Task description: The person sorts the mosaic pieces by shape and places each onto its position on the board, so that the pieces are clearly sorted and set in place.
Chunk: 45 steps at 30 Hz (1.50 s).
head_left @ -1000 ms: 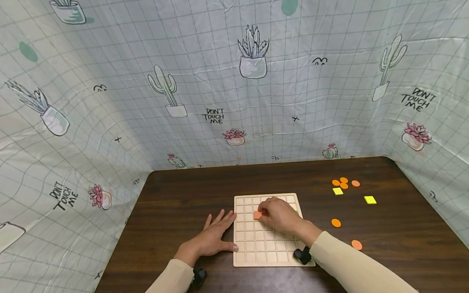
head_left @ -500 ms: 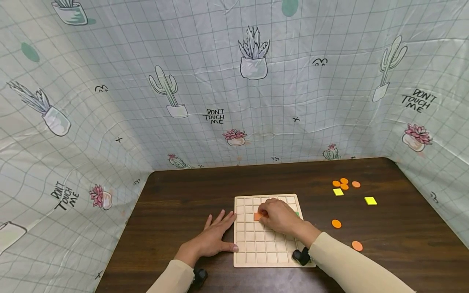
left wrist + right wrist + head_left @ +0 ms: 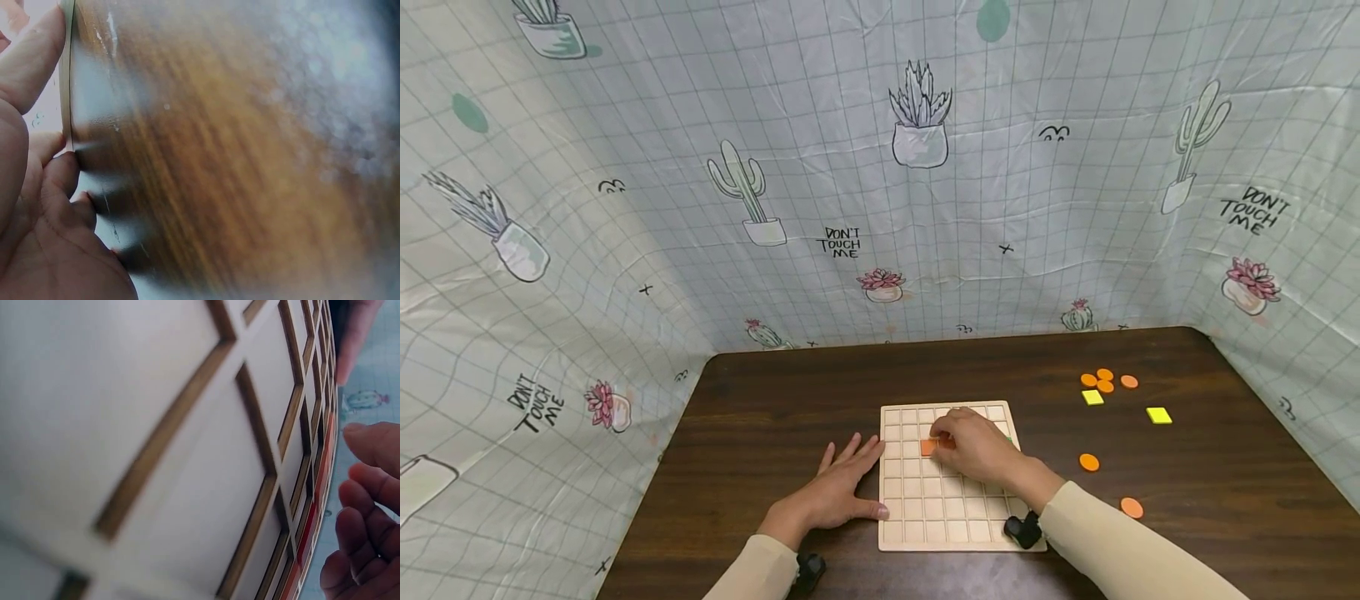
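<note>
A pale wooden grid board (image 3: 925, 533) lies on the dark table. My left hand (image 3: 831, 496) rests at its left side, fingers spread, with fingertips and thumb touching the edge. Over the board's upper middle is my right hand (image 3: 977, 446), fingers bent. An orange square tile (image 3: 928, 448) sits in a cell by its fingertips, with more orange partly hidden beneath them. In the right wrist view, thumb and fingers (image 3: 369, 447) are apart with nothing visible between them; red and orange tiles (image 3: 306, 534) lie in the grid beside them. A green piece (image 3: 1008, 437) peeks out past the right hand.
Right of the board lie several orange discs (image 3: 1089, 462) and two yellow square tiles (image 3: 1159, 415). A patterned curtain (image 3: 917, 250) surrounds the table's back and sides. The table top (image 3: 760, 417) is dark wood.
The right fingers have shifted slightly right off the orange square, baring more orange beneath them. The green piece has come into view. The left hand stays put; the head view has tilted slightly.
</note>
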Each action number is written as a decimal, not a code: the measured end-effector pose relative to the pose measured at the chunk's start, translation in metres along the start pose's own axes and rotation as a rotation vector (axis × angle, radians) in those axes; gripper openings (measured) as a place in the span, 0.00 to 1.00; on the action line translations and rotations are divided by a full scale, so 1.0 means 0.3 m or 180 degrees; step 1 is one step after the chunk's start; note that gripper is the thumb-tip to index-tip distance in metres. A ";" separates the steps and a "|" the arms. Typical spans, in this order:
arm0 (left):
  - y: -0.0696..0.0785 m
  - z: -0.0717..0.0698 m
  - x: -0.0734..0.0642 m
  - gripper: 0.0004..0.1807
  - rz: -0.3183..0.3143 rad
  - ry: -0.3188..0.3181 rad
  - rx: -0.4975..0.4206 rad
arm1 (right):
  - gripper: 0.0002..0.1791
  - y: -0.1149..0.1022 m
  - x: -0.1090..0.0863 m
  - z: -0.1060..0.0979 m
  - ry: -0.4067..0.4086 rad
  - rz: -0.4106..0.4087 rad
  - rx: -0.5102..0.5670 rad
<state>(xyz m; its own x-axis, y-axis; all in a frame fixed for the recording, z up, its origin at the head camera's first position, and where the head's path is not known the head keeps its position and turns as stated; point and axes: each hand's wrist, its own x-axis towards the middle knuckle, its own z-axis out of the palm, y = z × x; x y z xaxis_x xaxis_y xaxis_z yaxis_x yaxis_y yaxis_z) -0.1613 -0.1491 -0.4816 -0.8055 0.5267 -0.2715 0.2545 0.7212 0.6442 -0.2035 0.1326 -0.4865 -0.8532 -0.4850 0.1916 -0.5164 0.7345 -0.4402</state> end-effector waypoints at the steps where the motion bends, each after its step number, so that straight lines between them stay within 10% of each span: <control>1: 0.000 0.001 0.000 0.54 -0.0004 -0.0001 -0.0001 | 0.08 0.002 -0.004 -0.002 0.0025 -0.0003 0.0027; 18: -0.003 -0.004 -0.008 0.54 0.0032 -0.0028 -0.0018 | 0.12 0.045 -0.037 -0.126 0.0083 0.0336 0.0649; 45: 0.001 -0.002 -0.003 0.54 0.0044 -0.0044 0.0016 | 0.23 0.341 -0.210 -0.336 0.0206 0.1016 0.0641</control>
<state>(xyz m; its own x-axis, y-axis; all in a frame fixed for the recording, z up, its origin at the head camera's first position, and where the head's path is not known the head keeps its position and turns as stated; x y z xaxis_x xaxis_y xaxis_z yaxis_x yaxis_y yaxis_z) -0.1609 -0.1497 -0.4808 -0.7944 0.5428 -0.2726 0.2681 0.7161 0.6444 -0.2099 0.2862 -0.4552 -0.9750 -0.2112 0.0693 -0.2048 0.7327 -0.6490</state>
